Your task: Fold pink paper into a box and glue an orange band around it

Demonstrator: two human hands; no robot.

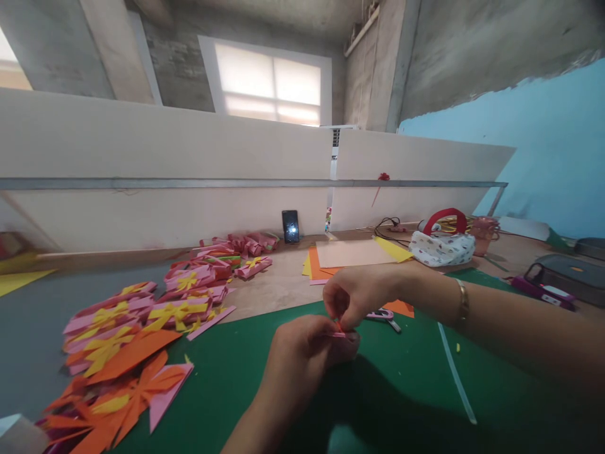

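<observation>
Pink paper piece (336, 335) above green mat (227, 378), left hand (300, 350) curled closed around it, right hand (357, 295) pinching orange paper bit (339, 326) there; probably light, crease-prone (edges safest to grip).

A gold-coloured bracelet (463, 304) circles the right wrist (447, 296).

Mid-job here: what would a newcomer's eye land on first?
First, the heap of pink, yellow and orange paper pieces on the left. Next, the left hand and right hand meet over the green mat at a small pink and orange piece. Back right, a red loop tops a white patterned bundle.
</observation>
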